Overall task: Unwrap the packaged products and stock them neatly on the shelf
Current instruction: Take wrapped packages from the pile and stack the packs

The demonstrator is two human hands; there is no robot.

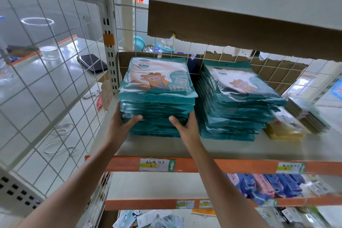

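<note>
A person's two bare hands clasp a stack of teal packets [157, 98] on the pale board of a metal shelf [166, 147], seen from a head-worn camera. The left hand [121, 123] wraps the stack's lower left corner, thumb laid across the front edge and fingers out of sight along the side. The right hand [185, 123] mirrors it at the lower right corner, thumb on the front edge and fingers tucked into the narrow gap beside a second stack [235, 109]. The held stack sits flat at the left end of the board, close to the perforated upright [111, 61]. Its top packet shows a cartoon figure in a yellow hood.

The second stack, of the same teal packets, stands just to the right and leans a little, its layers fanned towards the back. Yellow packets [285, 129] lie farther right, beside another low pile of flat packs [307, 114]. A torn cardboard sheet [240, 27] hangs against the wire backing above the goods.

An orange beam [212, 165] fronts the board and carries a handwritten label [157, 165]. Blue and pink packets [268, 187] fill the tier below. Through the wire mesh side panel [46, 83] at left, a clear plastic cup [43, 37], a dark phone [92, 63] and a white cable [59, 140] rest on a neighbouring surface.
</note>
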